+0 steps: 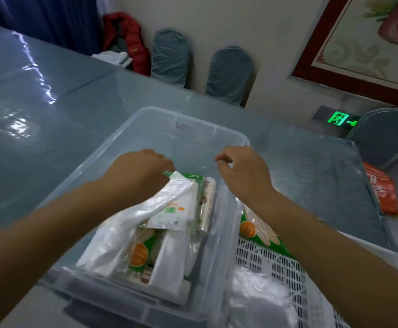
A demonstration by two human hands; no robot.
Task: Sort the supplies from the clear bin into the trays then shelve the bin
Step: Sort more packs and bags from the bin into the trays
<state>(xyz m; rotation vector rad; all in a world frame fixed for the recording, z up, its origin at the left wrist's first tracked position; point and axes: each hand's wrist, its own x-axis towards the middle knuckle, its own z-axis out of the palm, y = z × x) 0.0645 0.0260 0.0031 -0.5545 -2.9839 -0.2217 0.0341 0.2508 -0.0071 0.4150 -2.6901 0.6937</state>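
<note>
The clear bin (188, 121) stands in front of me on the table. It holds several packets, white plastic ones and green-and-orange ones (137, 254). My left hand (141, 171) is inside the bin, closed on the top edge of a white packet with green trim (176, 204) that tilts up from the pile. My right hand (240, 171) hovers over the bin's right side with fingers loosely curled and nothing in it. Right of the bin sits a white slotted tray (271, 261) with a green-and-orange packet (257, 230) and a white plastic packet (257, 297) in it.
The table (51, 119) has a grey-blue cover under shiny clear plastic. Covered chairs (228, 74) stand along its far edge, another at the right (382, 138). A red jacket (129, 41) hangs on a far chair. An orange bag (380, 188) lies beyond the table's right edge.
</note>
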